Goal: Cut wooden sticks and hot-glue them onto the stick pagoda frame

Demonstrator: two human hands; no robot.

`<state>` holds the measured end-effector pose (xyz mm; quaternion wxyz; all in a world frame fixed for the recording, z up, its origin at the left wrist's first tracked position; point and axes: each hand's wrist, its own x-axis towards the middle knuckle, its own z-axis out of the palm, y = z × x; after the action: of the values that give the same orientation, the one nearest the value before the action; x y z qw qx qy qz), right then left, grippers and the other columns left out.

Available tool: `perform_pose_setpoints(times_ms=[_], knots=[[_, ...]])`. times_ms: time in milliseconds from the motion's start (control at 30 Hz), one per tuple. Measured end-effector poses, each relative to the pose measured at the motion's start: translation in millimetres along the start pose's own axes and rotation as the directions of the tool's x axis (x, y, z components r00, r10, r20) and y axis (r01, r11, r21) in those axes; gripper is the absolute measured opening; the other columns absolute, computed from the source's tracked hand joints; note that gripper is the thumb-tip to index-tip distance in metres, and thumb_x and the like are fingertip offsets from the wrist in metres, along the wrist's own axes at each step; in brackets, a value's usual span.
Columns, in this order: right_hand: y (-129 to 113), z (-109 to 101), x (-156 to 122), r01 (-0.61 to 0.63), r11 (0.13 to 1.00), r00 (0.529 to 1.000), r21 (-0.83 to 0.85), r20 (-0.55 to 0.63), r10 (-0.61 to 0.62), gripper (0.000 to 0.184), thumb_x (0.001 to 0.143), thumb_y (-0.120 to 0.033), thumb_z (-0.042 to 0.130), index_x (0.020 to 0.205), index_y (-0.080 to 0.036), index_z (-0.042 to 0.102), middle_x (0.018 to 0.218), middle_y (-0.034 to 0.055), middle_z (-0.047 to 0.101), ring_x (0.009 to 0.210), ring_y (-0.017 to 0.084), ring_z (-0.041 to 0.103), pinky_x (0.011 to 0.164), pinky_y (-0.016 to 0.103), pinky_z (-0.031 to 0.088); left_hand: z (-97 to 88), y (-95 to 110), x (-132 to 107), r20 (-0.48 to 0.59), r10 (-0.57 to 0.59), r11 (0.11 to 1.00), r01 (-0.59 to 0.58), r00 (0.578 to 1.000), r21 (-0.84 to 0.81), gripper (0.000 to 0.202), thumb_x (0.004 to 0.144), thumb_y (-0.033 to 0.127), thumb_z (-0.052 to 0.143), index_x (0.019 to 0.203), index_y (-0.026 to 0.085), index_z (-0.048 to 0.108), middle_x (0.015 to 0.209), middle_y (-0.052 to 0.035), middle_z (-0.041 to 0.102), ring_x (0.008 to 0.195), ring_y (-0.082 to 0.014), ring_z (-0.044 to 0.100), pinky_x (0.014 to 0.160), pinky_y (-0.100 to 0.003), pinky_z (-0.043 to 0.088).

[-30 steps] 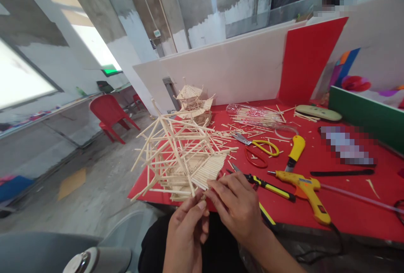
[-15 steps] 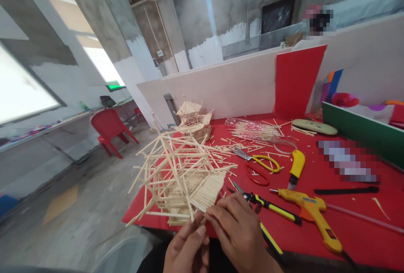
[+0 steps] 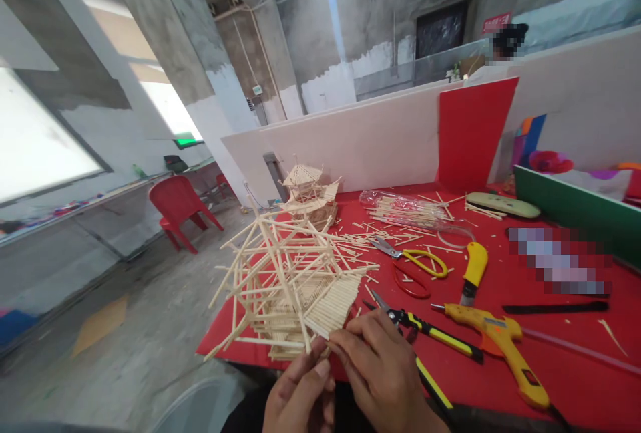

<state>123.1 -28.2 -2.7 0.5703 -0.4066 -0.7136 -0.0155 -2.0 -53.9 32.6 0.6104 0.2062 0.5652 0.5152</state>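
Observation:
A pavilion frame (image 3: 273, 246) built of thin wooden sticks stands at the table's near left corner. One roof side carries a slatted panel (image 3: 333, 303) of sticks laid side by side. A pale wooden stick (image 3: 317, 328) lies along the panel's lower edge, and its end runs to the fingertips of my right hand (image 3: 383, 363), which are pinched closed on it. Just left of that, my left hand (image 3: 300, 393) has thumb and finger pressed together by the end of a corner beam; what they hold, if anything, is hidden.
Pliers (image 3: 431, 336), scissors (image 3: 410, 262), a yellow-handled knife (image 3: 475, 269) and a yellow glue gun (image 3: 501, 339) lie right of my hands on the red table (image 3: 555, 359). Behind are loose sticks, a bag of sticks (image 3: 405, 211) and a smaller finished pavilion (image 3: 305, 196). A person sits beyond the partition.
The view has shifted slightly, so everything sits a little lower and to the right. Both hands keep their pinch at the panel's lower edge, with hardly any movement.

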Motion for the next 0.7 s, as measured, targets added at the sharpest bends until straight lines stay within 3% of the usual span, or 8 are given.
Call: perform_pose_setpoints(times_ms=[233, 700], knots=[[-1, -4, -2, -0.023, 1.000, 1.000, 0.004, 0.018, 0.023, 0.019, 0.085, -0.010, 0.058, 0.098, -0.018, 0.068, 0.076, 0.0048, 0.060, 0.073, 0.016, 0.051, 0.065, 0.030, 0.043, 8.8, -2, -7, -0.021, 0.092, 0.995, -0.093, 0.996, -0.031, 0.043, 0.055, 0.030, 0.082, 0.091, 0.010, 0.071, 0.054, 0.0004, 0.057, 0.037, -0.0047, 0.041, 0.034, -0.014, 0.023], [0, -4, -5, -0.053, 0.998, 0.997, 0.015, 0.061, 0.052, 0.020, 0.085, -0.011, 0.060, 0.101, -0.019, 0.068, 0.081, 0.0044, 0.060, 0.078, 0.016, 0.050, 0.070, 0.031, 0.043, 3.9, -3, -6, -0.001, 0.059, 0.998, -0.059, 0.998, -0.015, 0.045, 0.057, 0.030, 0.081, 0.096, 0.011, 0.071, 0.058, -0.0002, 0.057, 0.043, -0.0061, 0.044, 0.037, -0.016, 0.028]])
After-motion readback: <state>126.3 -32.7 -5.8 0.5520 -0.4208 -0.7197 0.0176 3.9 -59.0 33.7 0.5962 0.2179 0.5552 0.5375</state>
